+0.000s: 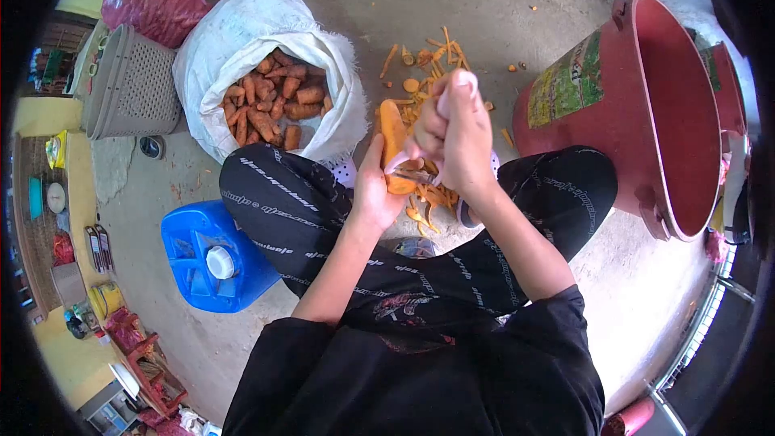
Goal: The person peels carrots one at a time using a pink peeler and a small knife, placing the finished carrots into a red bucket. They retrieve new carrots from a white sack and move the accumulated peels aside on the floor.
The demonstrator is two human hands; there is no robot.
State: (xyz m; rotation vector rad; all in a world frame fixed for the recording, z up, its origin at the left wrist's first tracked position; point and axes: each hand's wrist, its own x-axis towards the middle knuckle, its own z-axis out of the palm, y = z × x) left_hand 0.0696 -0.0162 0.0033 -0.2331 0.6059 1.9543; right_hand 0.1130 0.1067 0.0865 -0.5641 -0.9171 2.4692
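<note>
My left hand (376,192) is closed around the lower part of a peeled orange carrot (393,131), which points away from me between my knees. In my right hand (464,133), fingers wrapped tight, is a peeler (415,175) whose metal blade lies across the carrot's near end. Most of the peeler's handle is hidden by the fingers. Orange peelings (436,195) lie on the floor under and beyond my hands. To the left, unpeeled carrots (274,97) fill the mouth of an open white sack (242,20).
A large red tub (557,117) stands at my right knee, opening toward the right. A blue jerrycan (190,230) with a white cap is by my left leg. Stacked grey crates (137,85) and a red mesh sack (153,0) stand farther left.
</note>
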